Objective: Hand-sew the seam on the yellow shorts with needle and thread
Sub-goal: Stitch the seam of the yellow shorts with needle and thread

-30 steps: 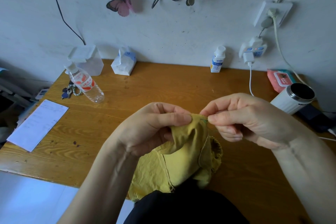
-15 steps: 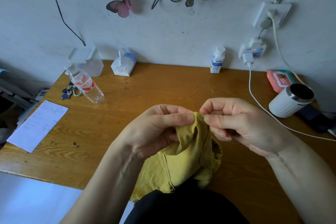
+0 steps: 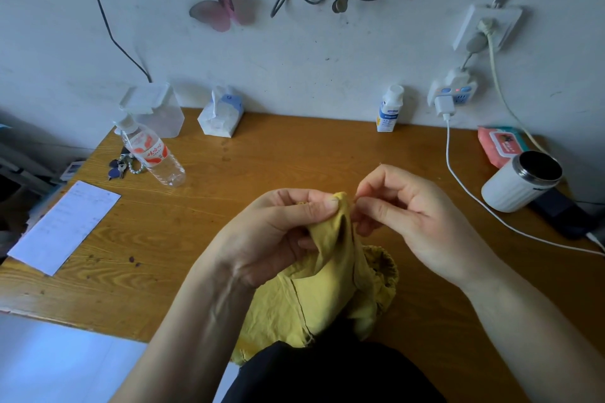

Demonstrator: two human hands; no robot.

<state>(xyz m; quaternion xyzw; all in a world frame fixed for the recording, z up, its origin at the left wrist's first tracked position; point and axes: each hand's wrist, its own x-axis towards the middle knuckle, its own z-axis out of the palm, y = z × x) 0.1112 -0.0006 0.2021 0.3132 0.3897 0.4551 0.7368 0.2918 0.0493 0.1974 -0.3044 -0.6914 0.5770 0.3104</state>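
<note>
Yellow shorts [image 3: 327, 288] pinched at seam by left hand [image 3: 278, 232]; right hand [image 3: 412, 216], three o'clock of it, pinching presumably the needle. Mid-stitch, likely; next, draw thread through.

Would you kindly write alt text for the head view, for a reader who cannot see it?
The left hand pinches a fold of yellow shorts over a wooden desk, while the right hand pinches what seems a needle at the fold's edge. A bottle, keys, paper, tissues and a mug lie around.
</note>
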